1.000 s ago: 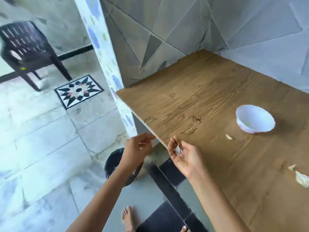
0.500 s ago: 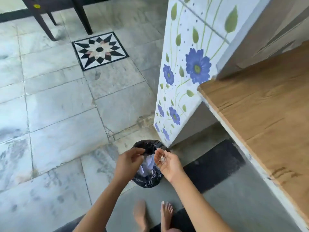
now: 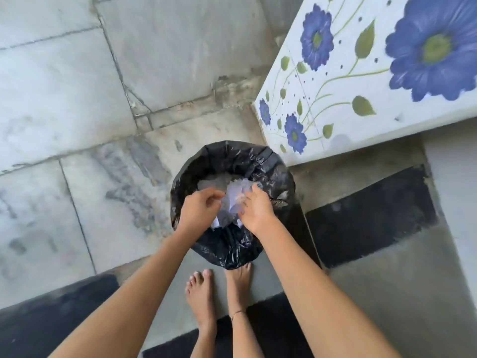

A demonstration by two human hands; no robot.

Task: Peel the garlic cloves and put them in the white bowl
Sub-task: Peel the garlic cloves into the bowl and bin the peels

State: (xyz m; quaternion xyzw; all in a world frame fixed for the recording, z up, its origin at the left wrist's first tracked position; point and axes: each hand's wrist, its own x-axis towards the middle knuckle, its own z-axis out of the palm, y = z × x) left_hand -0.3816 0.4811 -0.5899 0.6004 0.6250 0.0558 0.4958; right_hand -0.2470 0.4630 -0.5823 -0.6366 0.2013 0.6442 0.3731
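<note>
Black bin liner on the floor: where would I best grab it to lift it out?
Probably pinch the bin liner by its crinkled far rim, from above: the plastic bunches into folds there, while the left hand and right hand crowd the near side.

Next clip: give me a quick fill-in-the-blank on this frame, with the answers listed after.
1. The left hand and right hand are above a bin lined with a ___ bag.
2. The flowers on the wall panel beside the bin are ___.
3. The person's feet are ___.

Answers: black; blue; bare
</note>
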